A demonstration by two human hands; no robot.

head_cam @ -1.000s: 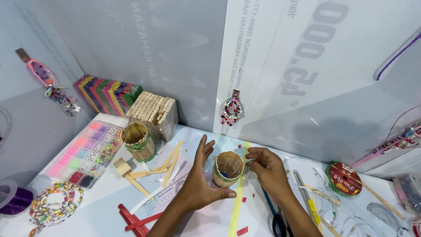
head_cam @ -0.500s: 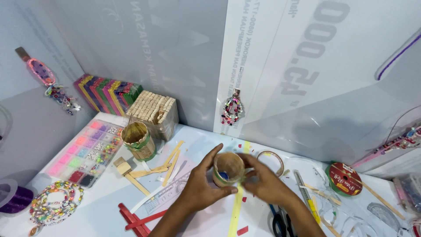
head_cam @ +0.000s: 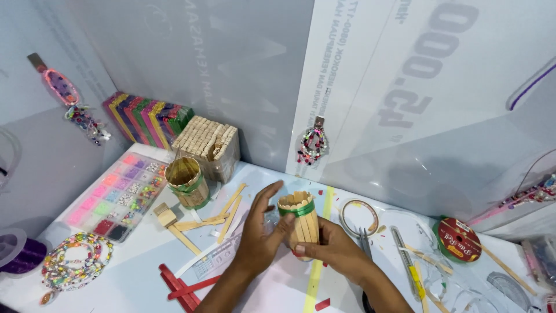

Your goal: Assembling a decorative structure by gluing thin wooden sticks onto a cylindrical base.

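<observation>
Stick cup (head_cam: 301,223) now tilted sideways, both hands gripping; earlier upright.

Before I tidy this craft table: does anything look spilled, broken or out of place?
Nothing looks broken or spilled. Both hands, left and right, hold the stick cup upright. Loose wooden sticks lie scattered beside the second stick cup, and red sticks overlap untidily near the table edge.

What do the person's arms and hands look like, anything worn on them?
Both forearms are bare, with no sleeves in view. The left hand and right hand wear no gloves, and no rings, watch or bracelets show. One right fingertip seems to carry red nail polish.
</observation>
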